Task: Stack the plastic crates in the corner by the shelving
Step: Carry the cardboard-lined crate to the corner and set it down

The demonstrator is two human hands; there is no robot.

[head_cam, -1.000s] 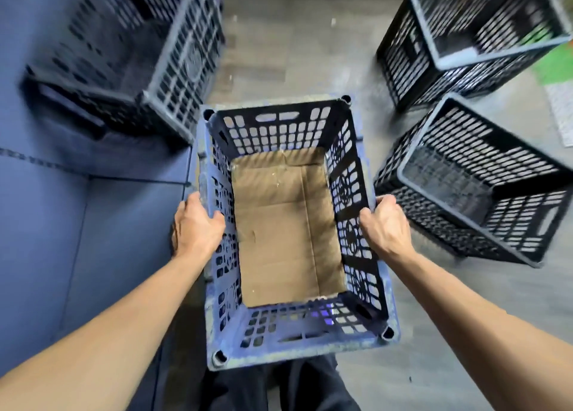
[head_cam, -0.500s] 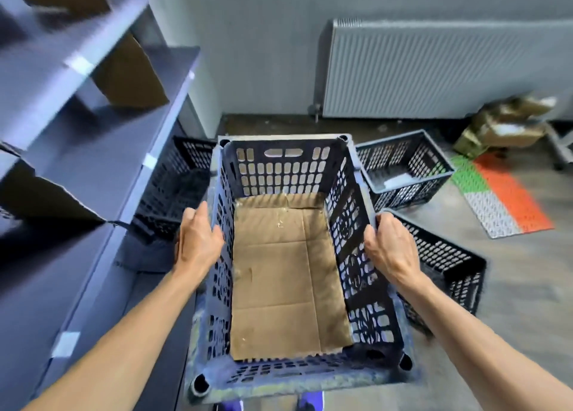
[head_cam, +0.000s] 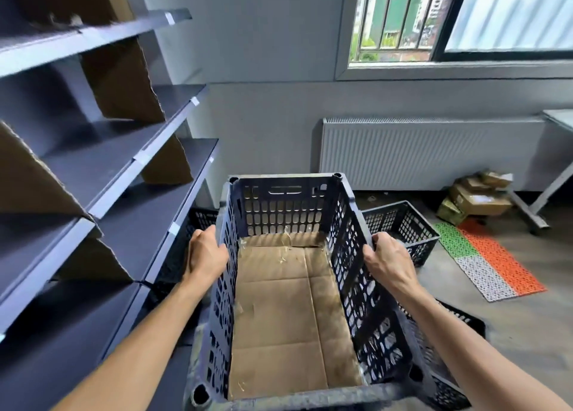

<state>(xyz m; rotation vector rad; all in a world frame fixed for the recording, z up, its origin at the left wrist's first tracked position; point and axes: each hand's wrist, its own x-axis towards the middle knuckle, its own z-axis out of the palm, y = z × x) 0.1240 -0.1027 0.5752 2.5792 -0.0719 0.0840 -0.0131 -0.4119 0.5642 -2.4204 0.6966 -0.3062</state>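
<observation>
Both hands are on the dark blue perforated plastic crate [head_cam: 282, 212], which is held level in front of the person, just beside the dark grey metal shelving [head_cam: 130, 169]. The left hand [head_cam: 204, 255] grips the left long rim, fingers curled over the edge. The right hand [head_cam: 389, 260] grips the right rim the same way. A flat brown cardboard sheet [head_cam: 285, 317] lines the crate's bottom. A black lattice crate [head_cam: 400, 224] sits on the floor beyond the right hand. Another black crate [head_cam: 198, 221] is tucked against the shelving, behind the left hand.
</observation>
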